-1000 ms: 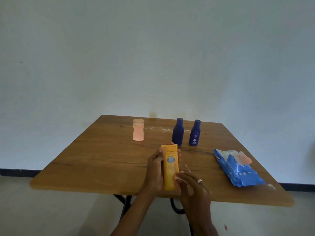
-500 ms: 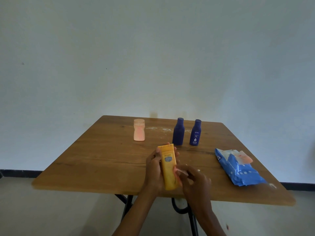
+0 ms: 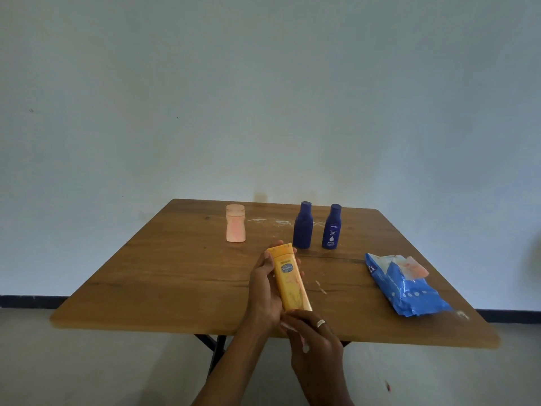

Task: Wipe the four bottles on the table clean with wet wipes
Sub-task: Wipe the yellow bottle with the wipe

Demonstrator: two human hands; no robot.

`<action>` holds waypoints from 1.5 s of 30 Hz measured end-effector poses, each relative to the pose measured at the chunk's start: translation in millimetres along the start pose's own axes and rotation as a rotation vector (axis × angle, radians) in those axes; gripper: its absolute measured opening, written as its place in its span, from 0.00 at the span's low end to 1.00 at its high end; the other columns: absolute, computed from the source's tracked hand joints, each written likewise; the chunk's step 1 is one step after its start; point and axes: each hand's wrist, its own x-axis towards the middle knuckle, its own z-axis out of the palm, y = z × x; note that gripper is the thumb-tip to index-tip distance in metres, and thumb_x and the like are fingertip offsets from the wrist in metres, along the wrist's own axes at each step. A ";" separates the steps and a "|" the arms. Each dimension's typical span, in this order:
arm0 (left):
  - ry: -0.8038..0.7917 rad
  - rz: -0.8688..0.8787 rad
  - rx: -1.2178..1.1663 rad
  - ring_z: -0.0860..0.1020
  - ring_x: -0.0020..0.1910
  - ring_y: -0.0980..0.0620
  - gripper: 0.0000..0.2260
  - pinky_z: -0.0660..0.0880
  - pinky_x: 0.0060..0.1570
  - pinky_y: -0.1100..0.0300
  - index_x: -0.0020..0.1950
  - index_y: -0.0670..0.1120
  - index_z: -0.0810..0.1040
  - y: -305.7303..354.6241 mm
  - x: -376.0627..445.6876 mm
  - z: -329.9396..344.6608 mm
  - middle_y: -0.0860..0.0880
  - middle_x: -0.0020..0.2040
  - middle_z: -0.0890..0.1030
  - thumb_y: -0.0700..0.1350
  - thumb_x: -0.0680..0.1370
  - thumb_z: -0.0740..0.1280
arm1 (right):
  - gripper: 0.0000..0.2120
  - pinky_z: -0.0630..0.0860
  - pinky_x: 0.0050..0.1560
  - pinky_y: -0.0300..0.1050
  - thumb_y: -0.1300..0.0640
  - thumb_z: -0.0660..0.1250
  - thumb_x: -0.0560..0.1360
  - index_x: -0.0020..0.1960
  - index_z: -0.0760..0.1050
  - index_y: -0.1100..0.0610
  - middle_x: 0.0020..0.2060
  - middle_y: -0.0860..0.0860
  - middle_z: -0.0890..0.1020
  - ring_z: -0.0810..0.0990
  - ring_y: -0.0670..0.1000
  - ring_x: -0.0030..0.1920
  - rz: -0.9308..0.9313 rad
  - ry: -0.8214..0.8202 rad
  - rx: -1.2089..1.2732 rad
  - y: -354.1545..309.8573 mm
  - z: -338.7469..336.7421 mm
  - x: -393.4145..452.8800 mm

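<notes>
Above the near edge of the wooden table, the left hand is gripping a yellow Vaseline bottle, fingers curled round it. The right hand is pinching a wet wipe at its base. 2 blue Nivea bottles and 1 pink bottle are standing behind.

I see a yellow bottle with blue label, a pink bottle, two dark blue bottles, a blue white-dotted wipes pack, a brown wood-grain table.
</notes>
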 end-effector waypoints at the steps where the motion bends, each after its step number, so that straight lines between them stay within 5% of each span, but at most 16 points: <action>1: -0.010 0.011 0.002 0.79 0.55 0.39 0.18 0.74 0.57 0.40 0.67 0.46 0.75 0.6 -0.9 0.0 0.40 0.59 0.81 0.51 0.81 0.58 | 0.20 0.79 0.45 0.36 0.64 0.78 0.65 0.52 0.81 0.48 0.50 0.43 0.80 0.79 0.42 0.51 0.000 0.012 -0.002 -0.5 2.2 -1.5; 7: -0.080 -0.033 0.020 0.78 0.56 0.40 0.19 0.77 0.50 0.45 0.67 0.46 0.75 0.0 -6.7 1.0 0.39 0.63 0.79 0.53 0.81 0.56 | 0.22 0.69 0.51 0.20 0.64 0.80 0.61 0.52 0.81 0.52 0.50 0.49 0.82 0.78 0.42 0.50 0.021 0.079 -0.014 -2.1 -2.4 14.6; 13: -0.138 0.058 0.219 0.78 0.61 0.41 0.19 0.72 0.63 0.41 0.67 0.46 0.76 -11.3 -24.2 5.0 0.39 0.62 0.79 0.54 0.82 0.56 | 0.20 0.74 0.49 0.32 0.58 0.75 0.68 0.56 0.73 0.48 0.50 0.53 0.82 0.80 0.47 0.50 -0.023 0.211 0.071 -15.6 -17.1 61.6; 17: 0.012 0.160 0.421 0.76 0.64 0.43 0.47 0.70 0.66 0.39 0.69 0.43 0.72 -18.3 -28.2 9.3 0.42 0.63 0.78 0.75 0.61 0.67 | 0.16 0.77 0.48 0.39 0.53 0.71 0.71 0.57 0.72 0.48 0.49 0.53 0.82 0.80 0.49 0.50 -0.038 0.250 0.141 -21.6 -25.0 80.5; 20: -0.071 0.291 0.454 0.80 0.58 0.44 0.38 0.76 0.59 0.43 0.64 0.45 0.76 -10.7 -27.6 7.8 0.43 0.57 0.82 0.72 0.67 0.66 | 0.16 0.80 0.46 0.43 0.61 0.74 0.68 0.54 0.78 0.52 0.49 0.53 0.83 0.81 0.50 0.49 -0.045 0.235 0.079 -17.7 -24.9 84.9; 24: -0.130 0.316 0.391 0.82 0.52 0.41 0.34 0.81 0.49 0.48 0.65 0.44 0.76 -4.1 -28.0 5.4 0.42 0.55 0.83 0.68 0.72 0.64 | 0.09 0.75 0.44 0.30 0.61 0.73 0.68 0.48 0.79 0.56 0.42 0.48 0.82 0.78 0.38 0.42 0.126 0.309 0.108 -8.2 -27.0 88.5; 28: -0.116 0.309 0.406 0.83 0.49 0.39 0.21 0.82 0.47 0.46 0.64 0.48 0.77 -3.8 -23.7 -1.1 0.43 0.52 0.84 0.57 0.80 0.55 | 0.09 0.80 0.45 0.45 0.61 0.74 0.69 0.49 0.80 0.56 0.41 0.47 0.82 0.80 0.42 0.41 0.310 0.310 0.138 9.6 -27.8 86.9; 31: -0.110 0.269 0.370 0.81 0.51 0.37 0.19 0.78 0.51 0.38 0.66 0.50 0.75 0.8 -16.9 -5.2 0.43 0.55 0.83 0.54 0.82 0.53 | 0.09 0.79 0.44 0.42 0.60 0.73 0.70 0.50 0.81 0.53 0.42 0.46 0.83 0.81 0.44 0.43 0.345 0.327 0.158 17.2 -29.2 83.3; 39: -0.055 0.284 0.523 0.83 0.48 0.46 0.09 0.82 0.43 0.52 0.59 0.50 0.78 23.7 20.2 -3.1 0.45 0.52 0.84 0.47 0.79 0.64 | 0.10 0.73 0.41 0.29 0.60 0.73 0.71 0.50 0.81 0.50 0.41 0.43 0.82 0.81 0.41 0.42 0.378 0.269 0.151 27.8 -22.5 79.9; 45: 0.033 0.335 0.650 0.80 0.46 0.57 0.03 0.75 0.40 0.62 0.48 0.55 0.77 44.0 68.2 -0.1 0.57 0.47 0.81 0.46 0.79 0.66 | 0.08 0.69 0.40 0.29 0.63 0.72 0.72 0.47 0.79 0.51 0.38 0.38 0.78 0.78 0.38 0.41 0.399 0.217 0.169 43.9 -16.9 96.2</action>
